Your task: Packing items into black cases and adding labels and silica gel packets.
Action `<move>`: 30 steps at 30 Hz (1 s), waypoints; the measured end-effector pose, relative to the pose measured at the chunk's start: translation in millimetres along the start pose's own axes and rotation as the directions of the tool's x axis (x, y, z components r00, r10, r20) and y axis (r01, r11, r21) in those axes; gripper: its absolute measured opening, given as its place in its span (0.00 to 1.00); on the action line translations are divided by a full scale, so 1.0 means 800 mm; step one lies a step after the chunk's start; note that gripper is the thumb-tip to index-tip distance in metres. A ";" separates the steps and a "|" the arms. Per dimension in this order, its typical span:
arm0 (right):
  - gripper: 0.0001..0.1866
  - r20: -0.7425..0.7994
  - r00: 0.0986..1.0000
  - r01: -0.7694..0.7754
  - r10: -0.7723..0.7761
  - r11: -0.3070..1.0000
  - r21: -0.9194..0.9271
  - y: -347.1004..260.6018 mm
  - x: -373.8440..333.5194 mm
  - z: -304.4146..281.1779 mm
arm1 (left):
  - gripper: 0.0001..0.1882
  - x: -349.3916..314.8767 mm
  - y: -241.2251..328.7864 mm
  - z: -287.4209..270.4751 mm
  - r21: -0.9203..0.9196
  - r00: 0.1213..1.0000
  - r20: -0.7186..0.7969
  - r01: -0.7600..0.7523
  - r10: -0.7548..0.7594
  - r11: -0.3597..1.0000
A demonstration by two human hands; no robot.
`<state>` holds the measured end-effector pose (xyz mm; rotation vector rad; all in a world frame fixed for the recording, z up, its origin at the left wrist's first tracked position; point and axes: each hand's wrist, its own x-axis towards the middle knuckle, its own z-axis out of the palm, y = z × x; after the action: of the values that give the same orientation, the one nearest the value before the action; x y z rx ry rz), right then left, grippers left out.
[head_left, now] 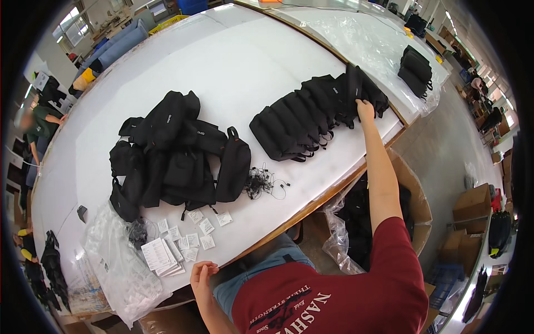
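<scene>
My right hand [364,111] is stretched far out, its fingers closed on a black bag [354,89] standing at the far end of a row of similar black bags [289,122]. The row's bags lean on one another, with straps showing along the near side. My left hand [202,275] hangs by the table's front edge with loosely curled fingers apart and nothing seen in them. Nearest to it lie a stack of white printed cards [158,255] and several loose white tags [192,240]. Farther in, a heap of black bags [178,150] covers the table's left part.
Beside the heap lies a tangle of black cords [259,182]. Clear plastic [119,267] spreads at the near left. Below my right arm stands an open carton [413,183] with dark goods. More black bags [415,72] rest on the far table's plastic sheet. Another person [41,125] stands at the left.
</scene>
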<state>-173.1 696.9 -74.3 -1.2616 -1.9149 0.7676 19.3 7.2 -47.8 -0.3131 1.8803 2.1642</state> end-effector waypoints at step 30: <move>0.27 0.227 0.761 0.586 -0.608 0.794 0.163 -0.099 -0.057 0.016 | 0.09 0.014 0.008 0.046 0.071 0.997 0.020 0.070 -0.071 0.995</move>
<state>-211.5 625.4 -30.4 -0.4334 -2.2971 0.6800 7.1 43.1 -40.2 -0.3349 1.8992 2.0423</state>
